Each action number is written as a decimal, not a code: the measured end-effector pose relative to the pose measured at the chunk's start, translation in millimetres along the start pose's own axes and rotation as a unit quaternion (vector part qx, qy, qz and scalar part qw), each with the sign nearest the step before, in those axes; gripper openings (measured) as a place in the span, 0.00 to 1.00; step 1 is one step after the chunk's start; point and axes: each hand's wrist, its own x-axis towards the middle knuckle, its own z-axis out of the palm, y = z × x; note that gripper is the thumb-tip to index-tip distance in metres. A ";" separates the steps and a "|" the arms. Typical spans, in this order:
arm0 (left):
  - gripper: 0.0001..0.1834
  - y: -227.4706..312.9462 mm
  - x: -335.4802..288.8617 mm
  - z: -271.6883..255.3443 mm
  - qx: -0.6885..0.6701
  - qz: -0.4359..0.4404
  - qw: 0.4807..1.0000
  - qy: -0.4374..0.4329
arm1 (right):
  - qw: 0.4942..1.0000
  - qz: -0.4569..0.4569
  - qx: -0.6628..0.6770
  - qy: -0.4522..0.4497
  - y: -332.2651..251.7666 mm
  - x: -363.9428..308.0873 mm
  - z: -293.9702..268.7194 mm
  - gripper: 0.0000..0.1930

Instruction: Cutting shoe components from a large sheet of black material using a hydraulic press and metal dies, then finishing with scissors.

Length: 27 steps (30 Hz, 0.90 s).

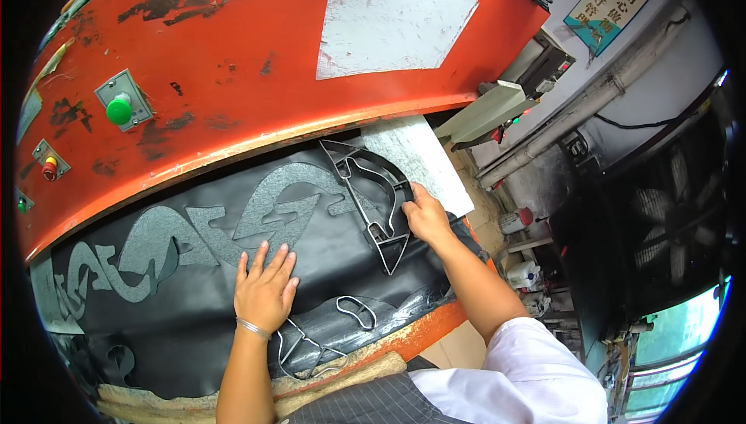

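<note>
My left hand [266,288] lies flat with spread fingers on a black sheet [322,261] of leather-like material. It holds nothing. At the sheet's right part, my right hand [426,214] grips the outer curved side of a large dark metal cutting die [398,179], with its fingers wrapped round the rim. This die has a long straight side and pointed ends. Several grey, rough-looking curved shapes [148,265] run across the sheet to its left. Nearer me, a small bean-shaped metal die [374,317] and a larger looped metal die [311,342] rest by the front edge.
A red machine beam [249,43] spans the far side, bearing a green button [119,110] and a red-and-yellow knob [50,169]. A white board [423,160] juts out under it at right. Beyond stand a grey box on an arm [493,109] and a large fan [672,210].
</note>
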 end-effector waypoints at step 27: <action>0.23 -3.1 17.2 3.6 0.018 -0.013 1.000 -0.016 | 0.998 -0.043 -0.048 -0.007 -20.8 40.0 2.2 0.25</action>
